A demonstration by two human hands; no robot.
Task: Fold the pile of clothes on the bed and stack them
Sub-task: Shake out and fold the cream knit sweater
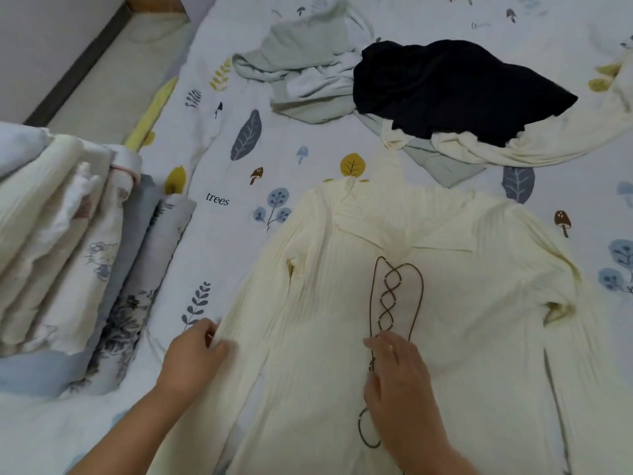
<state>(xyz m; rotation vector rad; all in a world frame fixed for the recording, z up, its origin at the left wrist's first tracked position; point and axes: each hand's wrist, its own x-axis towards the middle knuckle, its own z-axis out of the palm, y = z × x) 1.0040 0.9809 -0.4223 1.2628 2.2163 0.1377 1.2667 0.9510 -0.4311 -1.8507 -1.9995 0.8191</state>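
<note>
A cream ribbed top (455,296) with brown criss-cross lacing (394,296) lies spread flat on the bed in front of me. My left hand (197,354) pinches the fabric at the top's left edge. My right hand (399,375) rests flat on the middle of the top, fingers straight over the lower end of the lacing. Further back lies a loose pile: a black garment (455,87), a pale green garment (308,53) and another cream garment (534,145). A stack of folded clothes (58,241) sits at the left.
The bed sheet (222,173) is white with leaf, mushroom and tree prints. The bed's left edge meets a pale floor (113,73) and a wall with a dark skirting at the top left. Bare sheet shows between the stack and the spread top.
</note>
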